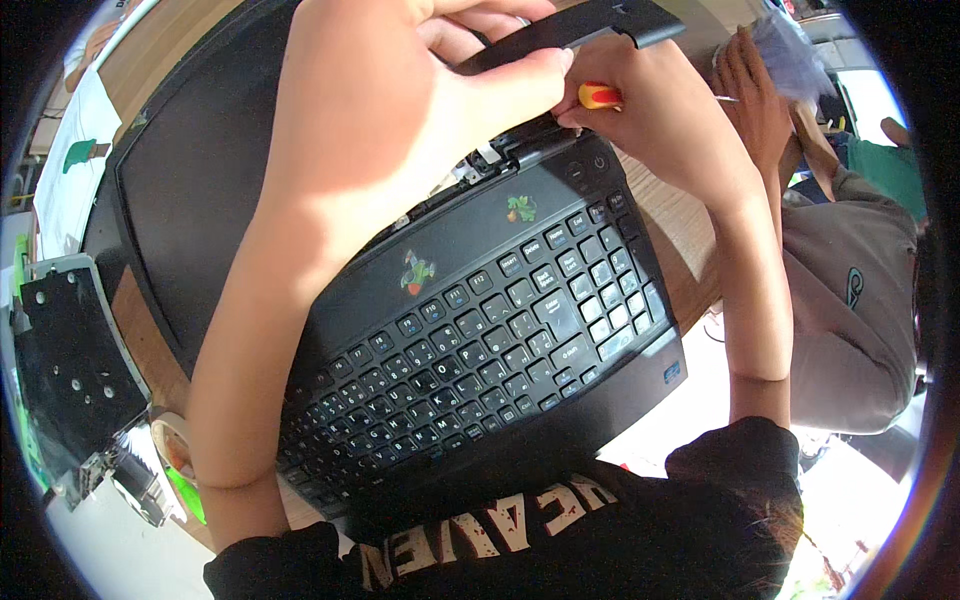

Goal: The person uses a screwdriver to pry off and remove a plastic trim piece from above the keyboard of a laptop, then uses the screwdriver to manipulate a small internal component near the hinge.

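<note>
A black laptop (480,440) lies open in front of me, its lid (190,200) folded back at the upper left. Parts of the hinge area show uncovered along the keyboard's far edge. My left hand (400,90) is closed on a long black plastic strip (610,22), holding it above the hinge line. Beside it, my right hand (660,110) grips a screwdriver (600,96) with a yellow and red handle. The right fingers are close to the laptop's far right corner. My hands hide much of the hinge line and most of the screwdriver.
Another person's hand (750,95) is near my right wrist, by a crumpled clear bag (785,60). That person's dark clothing (850,310) fills the right side. On the left are a black panel (85,350), a tape roll (170,440) and white paper (75,190).
</note>
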`<control>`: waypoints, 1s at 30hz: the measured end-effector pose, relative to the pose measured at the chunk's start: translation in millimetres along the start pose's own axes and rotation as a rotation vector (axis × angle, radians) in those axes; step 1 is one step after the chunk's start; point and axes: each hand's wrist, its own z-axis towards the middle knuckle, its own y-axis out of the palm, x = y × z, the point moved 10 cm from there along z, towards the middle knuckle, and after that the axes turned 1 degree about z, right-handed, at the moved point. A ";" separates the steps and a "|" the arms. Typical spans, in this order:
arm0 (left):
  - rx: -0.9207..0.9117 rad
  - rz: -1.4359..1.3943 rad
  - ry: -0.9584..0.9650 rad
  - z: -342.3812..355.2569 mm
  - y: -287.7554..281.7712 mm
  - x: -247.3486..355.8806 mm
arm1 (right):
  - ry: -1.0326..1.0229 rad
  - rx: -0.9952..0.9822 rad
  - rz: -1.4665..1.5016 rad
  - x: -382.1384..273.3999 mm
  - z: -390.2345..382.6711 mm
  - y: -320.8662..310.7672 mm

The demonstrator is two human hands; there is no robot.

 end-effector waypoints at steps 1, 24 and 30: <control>0.014 0.002 0.013 0.9 -2.1 1.3 | 0.015 -0.003 -0.012 1.2 -1.1 -0.5; 0.030 0.007 0.106 -1.8 -2.7 10.3 | 0.230 0.109 -0.108 16.5 -18.3 -15.9; 0.099 0.169 0.174 -6.9 -4.4 19.9 | 0.158 0.178 0.063 24.1 -30.3 -12.4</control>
